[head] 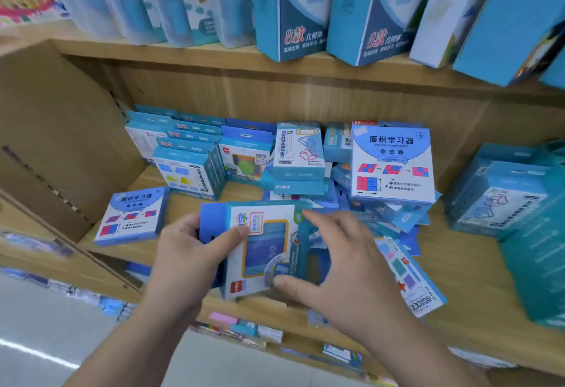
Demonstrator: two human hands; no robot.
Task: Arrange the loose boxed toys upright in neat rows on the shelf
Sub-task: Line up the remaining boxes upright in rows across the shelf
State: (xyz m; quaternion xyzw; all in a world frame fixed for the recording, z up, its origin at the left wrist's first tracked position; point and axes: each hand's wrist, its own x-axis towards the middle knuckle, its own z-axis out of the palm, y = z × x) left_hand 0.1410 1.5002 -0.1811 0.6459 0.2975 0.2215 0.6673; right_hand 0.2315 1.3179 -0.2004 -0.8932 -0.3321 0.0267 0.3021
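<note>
A blue and white boxed toy (263, 242) is held over the front of the wooden shelf (477, 267). My left hand (189, 252) grips its left end, thumb across the front. My right hand (339, 261) holds its right side, thumb under the lower edge and fingers spread over the top right corner. Behind it lies a jumbled pile of loose blue boxes (382, 218), topped by an upright white-fronted box (393, 163). One similar box (133, 216) leans alone at the left. Several boxes stand in rows at the back left (183, 148).
A wooden side panel (55, 141) closes the shelf on the left. A stack of teal boxes (501, 194) sits at the right. Tall blue boxes (293, 7) line the shelf above. Lower shelves with small items (244, 328) and grey floor lie below.
</note>
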